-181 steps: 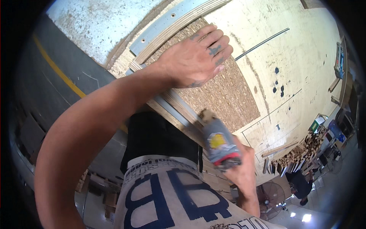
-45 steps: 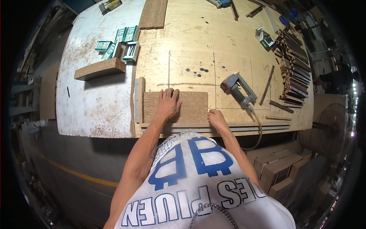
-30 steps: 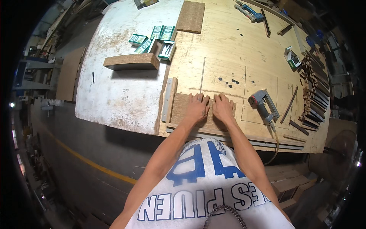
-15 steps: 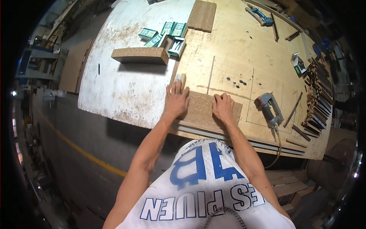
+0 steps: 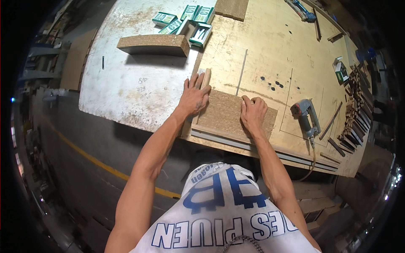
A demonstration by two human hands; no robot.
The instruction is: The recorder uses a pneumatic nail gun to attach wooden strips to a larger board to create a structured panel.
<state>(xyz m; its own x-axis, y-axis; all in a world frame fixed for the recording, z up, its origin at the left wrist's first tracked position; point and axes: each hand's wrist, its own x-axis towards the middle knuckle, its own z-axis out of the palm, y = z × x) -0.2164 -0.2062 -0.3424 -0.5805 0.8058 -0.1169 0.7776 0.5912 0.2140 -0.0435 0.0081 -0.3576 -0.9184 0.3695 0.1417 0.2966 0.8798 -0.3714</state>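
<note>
A rectangular brown particle board lies flat near the table's front edge. A narrow pale wooden strip runs along its left end, its far tip sticking out past the board. My left hand grips the strip at that end, thumb on the board side and fingers on the other side. Part of the strip is hidden beneath this hand. On the right half of the board rests my right hand, its fingers curled at the board's far edge.
A nail gun with a hose lies to the right. Green-and-white boxes and a thick board on edge stand far left. Several dark strips are piled along the right side. Another particle board lies at the back.
The whole view has shifted, with the table's things sitting higher in it. My left hand's fingers have drawn in, and more of the strip shows. My right hand stays on the board.
</note>
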